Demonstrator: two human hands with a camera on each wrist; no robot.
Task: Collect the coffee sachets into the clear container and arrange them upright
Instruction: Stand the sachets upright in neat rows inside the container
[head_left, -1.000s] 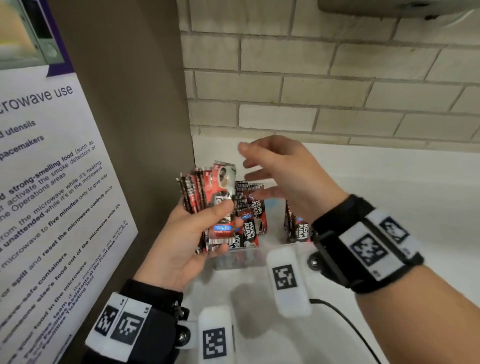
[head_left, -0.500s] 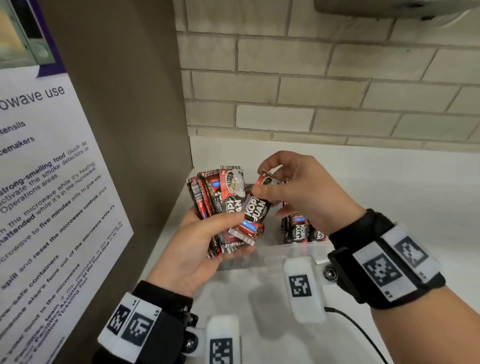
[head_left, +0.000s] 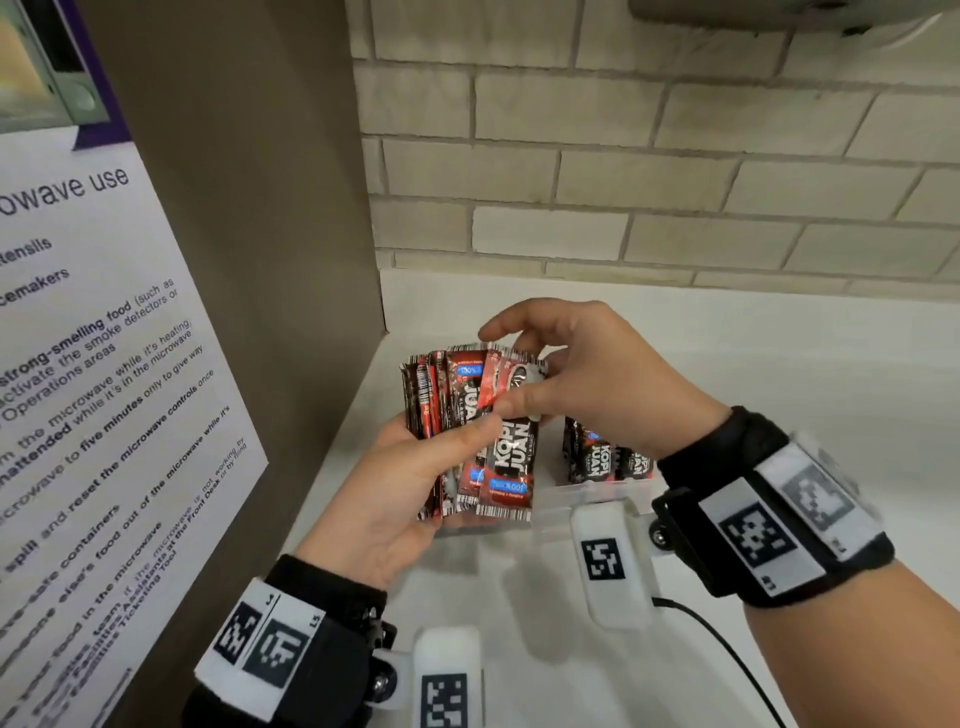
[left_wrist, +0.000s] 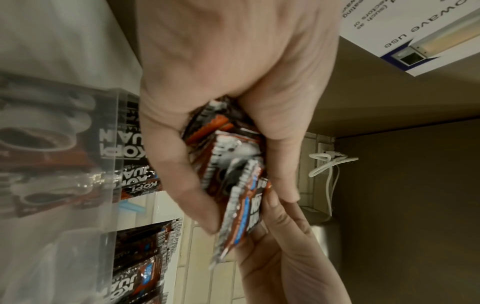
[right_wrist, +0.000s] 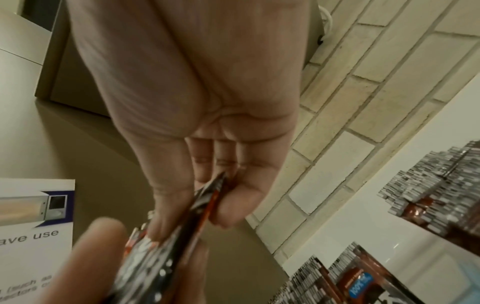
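Note:
My left hand (head_left: 415, 473) grips a fanned bundle of red and black coffee sachets (head_left: 447, 405) above the white counter, thumb across the front. My right hand (head_left: 561, 379) pinches the front sachet (head_left: 511, 457) at its top, laying it against the bundle. The left wrist view shows the bundle (left_wrist: 228, 164) squeezed between thumb and fingers, with the right hand (left_wrist: 280, 246) beyond. In the right wrist view my right hand (right_wrist: 197, 211) pinches the sachet's edge (right_wrist: 207, 201). The clear container (head_left: 587, 493) stands just behind, with several sachets (head_left: 602, 457) upright inside.
A brown cabinet side (head_left: 249, 260) with a microwave notice (head_left: 88, 395) stands close on the left. A brick wall (head_left: 649, 171) backs the white counter (head_left: 779, 374). A black cable (head_left: 727, 660) runs from my right wrist.
My right hand came down from an open reach, took one sachet by its top and brought it flat onto the front of the bundle in my left hand.

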